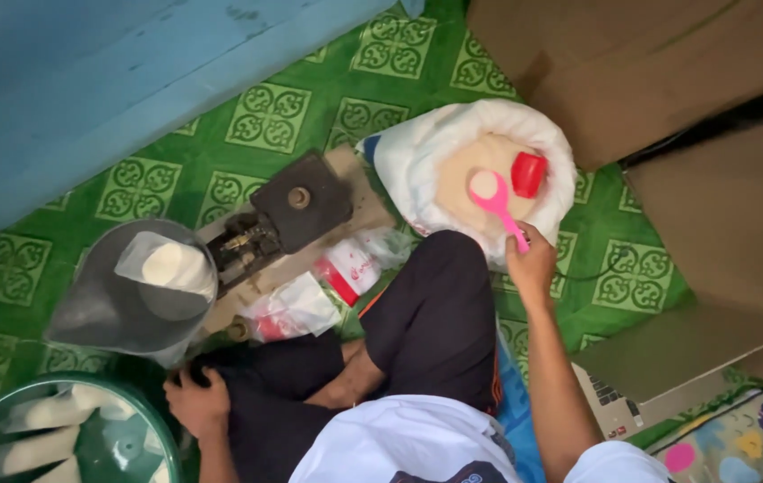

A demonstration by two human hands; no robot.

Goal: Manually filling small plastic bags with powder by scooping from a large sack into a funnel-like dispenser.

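My right hand (531, 264) grips the handle of a pink plastic spoon (493, 197) whose bowl carries a small heap of white grain. The spoon hovers over an open white sack (417, 152) filled with pale grain, where a red cup (528, 173) lies on the surface. My left hand (196, 402) rests closed on my dark trouser leg near the knee, with nothing visible in it. A balance scale (279, 215) stands in front of me. Its grey metal pan (122, 300) holds a clear bag of white grain (171, 266).
Empty clear bags with red print (328, 286) lie beside my knee. A green basin (59, 434) with filled bags sits at lower left. A laptop (668, 367) lies at right, cardboard boxes (668, 72) behind the sack, a blue wooden wall (86, 80) at upper left.
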